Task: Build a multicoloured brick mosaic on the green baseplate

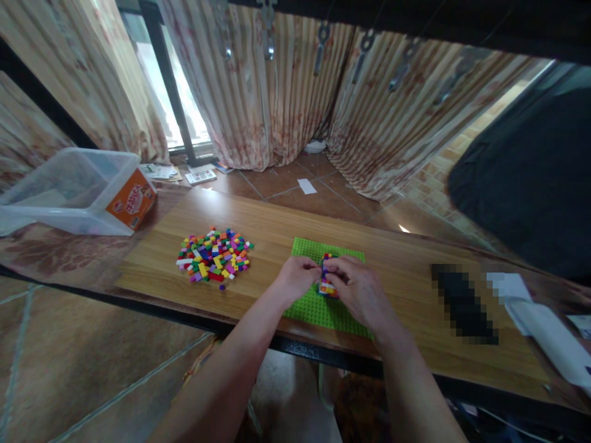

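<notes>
A green studded baseplate (307, 307) lies on the wooden table, and a small block built of colourful toy bricks (328, 288) stands near its middle. Against the left side of this build, my left hand (299, 278) is closed, thumb and forefinger pinched together at its edge. My right hand (357, 284) covers its right side, fingers bent round it and over its top. Red, white, yellow, orange and purple bricks show between the hands. Whether a separate loose brick sits between the fingertips is hidden. Left of the baseplate lies a loose pile of toy bricks (215, 255).
A clear plastic tub (83, 212) with an orange label stands at the far left. A dark, pixelated object (464, 301) lies on the right of the table (406, 295), beside white items (549, 338). Metal hangers (364, 46) dangle overhead before curtains (295, 104).
</notes>
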Available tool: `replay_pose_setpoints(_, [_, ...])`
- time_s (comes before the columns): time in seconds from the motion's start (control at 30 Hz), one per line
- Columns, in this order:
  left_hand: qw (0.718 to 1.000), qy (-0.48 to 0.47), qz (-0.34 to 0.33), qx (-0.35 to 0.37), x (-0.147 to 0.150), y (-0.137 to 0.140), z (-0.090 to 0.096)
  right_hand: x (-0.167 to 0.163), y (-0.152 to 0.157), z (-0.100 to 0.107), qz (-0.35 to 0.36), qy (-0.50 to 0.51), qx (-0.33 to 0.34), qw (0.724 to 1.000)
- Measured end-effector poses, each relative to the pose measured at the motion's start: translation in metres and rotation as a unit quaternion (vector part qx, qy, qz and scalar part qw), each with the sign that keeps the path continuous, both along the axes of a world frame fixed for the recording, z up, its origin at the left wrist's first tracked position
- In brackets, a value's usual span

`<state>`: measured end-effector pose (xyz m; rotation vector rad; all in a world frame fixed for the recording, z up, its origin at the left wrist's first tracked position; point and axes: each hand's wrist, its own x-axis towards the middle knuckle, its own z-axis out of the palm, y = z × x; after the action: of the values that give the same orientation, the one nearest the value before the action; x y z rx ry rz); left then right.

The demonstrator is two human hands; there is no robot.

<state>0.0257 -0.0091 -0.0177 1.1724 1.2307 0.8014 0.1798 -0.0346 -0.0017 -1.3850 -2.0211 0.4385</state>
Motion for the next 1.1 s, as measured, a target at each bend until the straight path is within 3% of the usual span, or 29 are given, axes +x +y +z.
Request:
replay_pose_setpoints(0.37, [1.0, 0.029, -0.002, 0.01, 0.0022, 0.0005, -0.001, 0.0084, -0.0001, -0.0012, -0.025, 0.039, -0.035, 0.998])
replay_pose_setpoints(0.67, [0.999, 0.039, -0.005, 0.018, 0.0021, -0.0003, -0.0003, 0.0063, 0.0015, -0.0016, -0.062, 0.032, -0.003, 0.998])
replay_pose_setpoints(1.1, [0.994, 0.094, -0.028, 0.048, 0.0031, 0.0, -0.0009, 0.0063, 0.0048, -0.0051, -0.072, 0.051, -0.032, 0.996])
